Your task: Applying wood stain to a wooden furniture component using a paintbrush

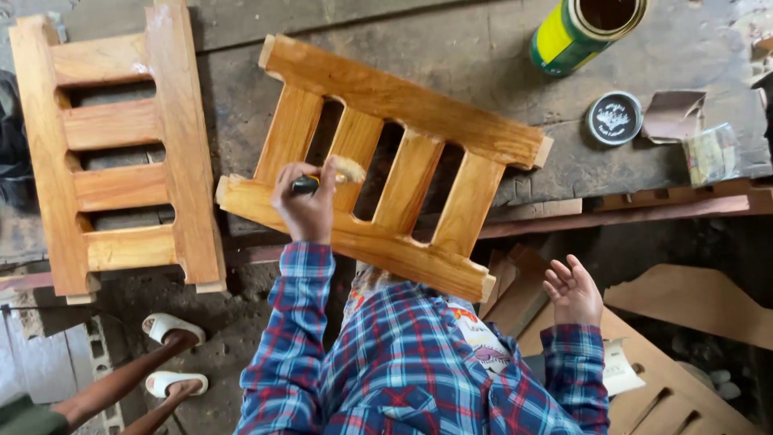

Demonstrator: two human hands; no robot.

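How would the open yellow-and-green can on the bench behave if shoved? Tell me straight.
The yellow-and-green can appears to lie on its side with the open mouth showing, so a sideways push would probably set it rolling across the bench. Its lid lies apart, so any liquid inside could spill. The smooth metal wall may be slick.

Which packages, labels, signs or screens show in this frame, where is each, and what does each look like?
Open metal can with a yellow and green label: lying on its side, top right of the bench.
Round black lid with a white printed label: flat on the bench, below the can.
Small clear plastic packet: right edge of the bench, beside a brown sheet of sandpaper.
No signs or screens.
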